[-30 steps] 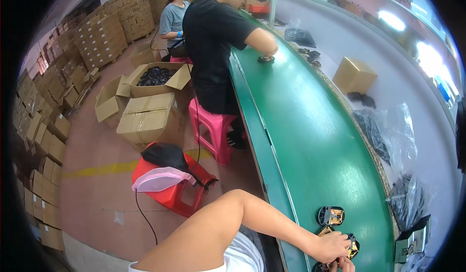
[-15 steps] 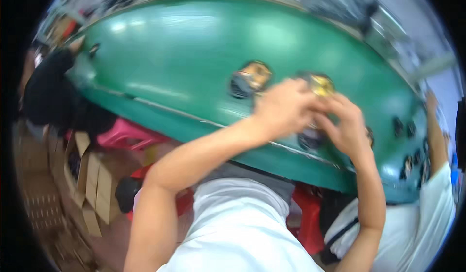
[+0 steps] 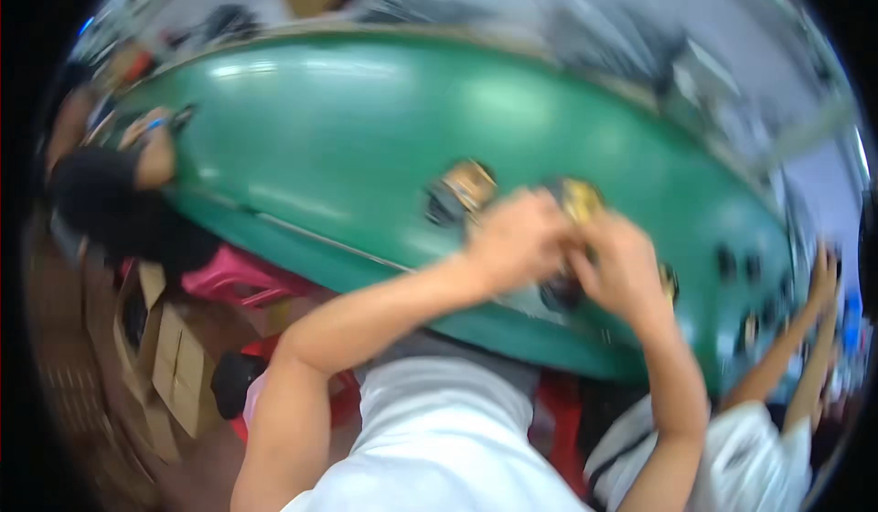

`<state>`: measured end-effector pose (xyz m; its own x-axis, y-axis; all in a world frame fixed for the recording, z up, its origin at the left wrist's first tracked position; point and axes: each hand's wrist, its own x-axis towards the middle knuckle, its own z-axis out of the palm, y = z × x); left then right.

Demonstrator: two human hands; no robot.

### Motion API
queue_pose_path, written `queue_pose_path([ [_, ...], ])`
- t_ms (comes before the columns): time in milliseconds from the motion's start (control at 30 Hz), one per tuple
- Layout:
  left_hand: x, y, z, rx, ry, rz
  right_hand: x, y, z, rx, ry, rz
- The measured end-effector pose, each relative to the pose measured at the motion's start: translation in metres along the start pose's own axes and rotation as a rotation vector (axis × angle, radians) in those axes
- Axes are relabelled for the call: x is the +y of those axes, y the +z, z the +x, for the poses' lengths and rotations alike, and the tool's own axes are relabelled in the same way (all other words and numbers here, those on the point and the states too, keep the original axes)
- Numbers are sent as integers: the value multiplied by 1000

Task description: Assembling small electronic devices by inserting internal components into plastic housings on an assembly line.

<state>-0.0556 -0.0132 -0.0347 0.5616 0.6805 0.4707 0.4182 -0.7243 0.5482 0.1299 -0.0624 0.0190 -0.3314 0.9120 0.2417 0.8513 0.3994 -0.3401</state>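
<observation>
My left hand (image 3: pixel 519 240) and my right hand (image 3: pixel 618 261) meet above the green table, fingers bent and drawn together. Whatever sits between the fingertips is small, blurred and mostly hidden. Just beyond them lies a round black-and-gold piece (image 3: pixel 581 201); whether I touch it I cannot tell. Left of my left hand is a black bundle with a tan, gold-edged top (image 3: pixel 466 187). Beneath my hands a dark rounded thing (image 3: pixel 558 294) shows in part. Close to my right wrist lies another small black-and-yellow piece (image 3: pixel 670 283).
The long green table (image 3: pixel 320 128) curves across the view. Several small dark pieces (image 3: pixel 727 262) lie toward its right end, near a co-worker's arms (image 3: pixel 777 347). A co-worker in black (image 3: pixel 110 201) sits at the left end. A pink stool (image 3: pixel 242 276) and an open cardboard box (image 3: pixel 178 357) stand lower left.
The view has tilted, so the table and its pieces sit lower and slightly left. My hands stay close together over the same spot. The right co-worker's arms show more, as does the left one's hand.
</observation>
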Motion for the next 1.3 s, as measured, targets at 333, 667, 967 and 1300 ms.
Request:
queue_pose_path([
  [333, -3, 51, -3, 62, 84, 18, 2, 1, -30, 107, 155, 303],
  [667, -8, 79, 1, 106, 77, 22, 16, -4, -31, 103, -20, 245],
  [967, 8, 44, 8, -91, 54, 61, 35, 8, -41, 122, 81, 427],
  [1300, 15, 41, 1, -76, 48, 91, 22, 1, -34, 83, 19, 302],
])
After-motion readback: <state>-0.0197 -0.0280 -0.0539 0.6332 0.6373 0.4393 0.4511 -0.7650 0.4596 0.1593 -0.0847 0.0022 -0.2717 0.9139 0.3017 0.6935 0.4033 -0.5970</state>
